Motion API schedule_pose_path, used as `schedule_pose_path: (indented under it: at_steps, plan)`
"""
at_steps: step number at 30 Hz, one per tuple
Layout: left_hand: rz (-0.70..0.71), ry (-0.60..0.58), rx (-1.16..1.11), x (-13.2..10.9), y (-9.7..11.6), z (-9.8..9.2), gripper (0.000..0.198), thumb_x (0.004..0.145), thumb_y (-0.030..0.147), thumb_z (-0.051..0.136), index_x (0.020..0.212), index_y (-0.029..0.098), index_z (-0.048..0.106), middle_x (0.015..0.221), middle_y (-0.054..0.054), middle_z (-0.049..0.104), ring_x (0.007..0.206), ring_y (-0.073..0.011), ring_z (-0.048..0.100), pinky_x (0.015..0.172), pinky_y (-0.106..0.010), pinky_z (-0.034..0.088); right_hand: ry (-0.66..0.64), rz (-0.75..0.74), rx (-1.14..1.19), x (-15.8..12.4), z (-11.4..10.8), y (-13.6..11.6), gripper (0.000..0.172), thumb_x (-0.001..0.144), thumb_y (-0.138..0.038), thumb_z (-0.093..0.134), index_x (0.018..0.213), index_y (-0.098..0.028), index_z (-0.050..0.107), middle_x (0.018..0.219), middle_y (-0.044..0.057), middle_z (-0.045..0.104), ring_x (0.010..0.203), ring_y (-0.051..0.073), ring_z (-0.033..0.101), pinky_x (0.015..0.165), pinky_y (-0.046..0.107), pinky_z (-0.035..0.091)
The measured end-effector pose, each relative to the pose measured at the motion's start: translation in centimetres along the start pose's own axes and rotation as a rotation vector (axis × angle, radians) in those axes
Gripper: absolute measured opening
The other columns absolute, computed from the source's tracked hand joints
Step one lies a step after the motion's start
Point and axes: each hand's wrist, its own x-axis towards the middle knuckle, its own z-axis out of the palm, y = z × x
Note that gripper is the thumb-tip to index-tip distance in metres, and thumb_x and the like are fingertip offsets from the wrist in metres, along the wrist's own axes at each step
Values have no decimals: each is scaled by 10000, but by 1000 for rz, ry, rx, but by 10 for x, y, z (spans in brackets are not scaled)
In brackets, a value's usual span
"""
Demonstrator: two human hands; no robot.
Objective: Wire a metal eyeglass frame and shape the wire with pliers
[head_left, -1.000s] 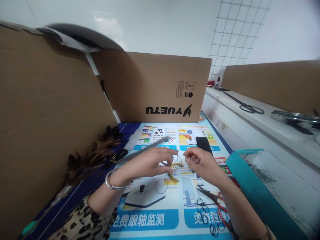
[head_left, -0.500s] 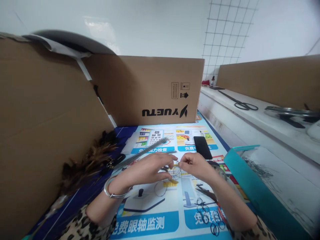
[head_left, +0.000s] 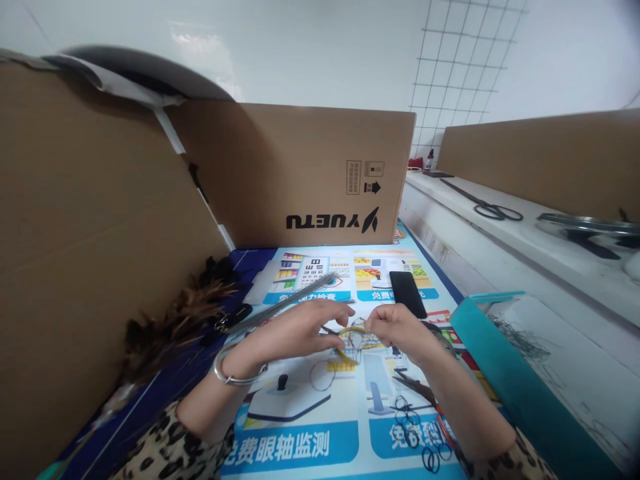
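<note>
My left hand (head_left: 310, 325) is over the middle of the printed table cover (head_left: 295, 460), thumb and fingers apart, its thumb tip close to a yellow hoop (head_left: 344, 355) with thin wire about it. My right hand (head_left: 400, 332) pinches a thin wire (head_left: 361, 321) at the hoop's right side. Part of the hoop is hidden by my right fingers. Below my left hand lies a thin wire ring (head_left: 323, 377). Scissors (head_left: 414, 383) with red handles lie partly under my right forearm, beside several small black rings (head_left: 407, 410).
A bundle of straight grey wires (head_left: 295, 299) and a black phone (head_left: 407, 293) lie behind my hands. Brown feathers (head_left: 180, 313) are at the left. A teal box (head_left: 500, 360) with thin wire pieces stands right. Cardboard panels (head_left: 300, 167) close off the back and left.
More of the yellow hoop shows between my hands. My right hand has shifted slightly right, and my left thumb and fingers stay apart. The whole view has shifted a little.
</note>
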Motion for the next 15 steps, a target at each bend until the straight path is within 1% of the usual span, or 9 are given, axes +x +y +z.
schedule_pose_path:
  at_steps: [2, 4, 7, 10, 12, 15]
  plan:
    - [-7, 11, -14, 0, -2, 1, 242, 797, 350, 587, 987, 205, 547, 1086, -65, 613, 971, -200, 574, 852, -308, 430, -15, 3, 52, 0, -2, 0, 175, 719, -303, 579, 644, -145, 570, 426, -69, 415, 403, 57, 330, 414, 200, 219]
    - [-34, 46, -25, 2, -4, 2, 220, 803, 338, 577, 974, 202, 558, 1033, -54, 626, 932, -190, 576, 824, -296, 431, -35, 6, 122, 0, -3, 0, 173, 717, -306, 590, 656, -146, 568, 436, -67, 421, 413, 56, 332, 425, 204, 219]
    - [-111, 124, -45, 5, -6, 1, 148, 827, 310, 537, 887, 186, 591, 867, -31, 639, 807, -163, 571, 748, -272, 428, -60, -8, 210, 0, -4, 1, 195, 723, -322, 605, 649, -150, 551, 448, -64, 421, 426, 56, 325, 441, 211, 211]
    - [-200, 165, -130, 7, -10, 1, 191, 843, 314, 506, 791, 167, 616, 760, -22, 620, 714, -145, 545, 665, -252, 410, -74, -38, 268, 0, -4, 2, 214, 741, -328, 601, 638, -155, 527, 462, -59, 427, 445, 58, 331, 461, 216, 218]
    - [-258, 153, -227, 7, -13, 2, 232, 841, 340, 503, 766, 157, 625, 716, -19, 602, 670, -137, 524, 614, -241, 392, -78, -58, 294, 0, -3, 1, 221, 750, -327, 599, 637, -156, 517, 469, -58, 430, 454, 60, 331, 471, 218, 223]
    - [-331, 100, -398, 8, -20, 6, 286, 830, 394, 505, 764, 147, 633, 632, -1, 549, 583, -116, 461, 534, -226, 343, -92, -69, 326, -1, -2, -1, 225, 762, -328, 590, 642, -157, 508, 491, -54, 433, 460, 61, 328, 477, 222, 219]
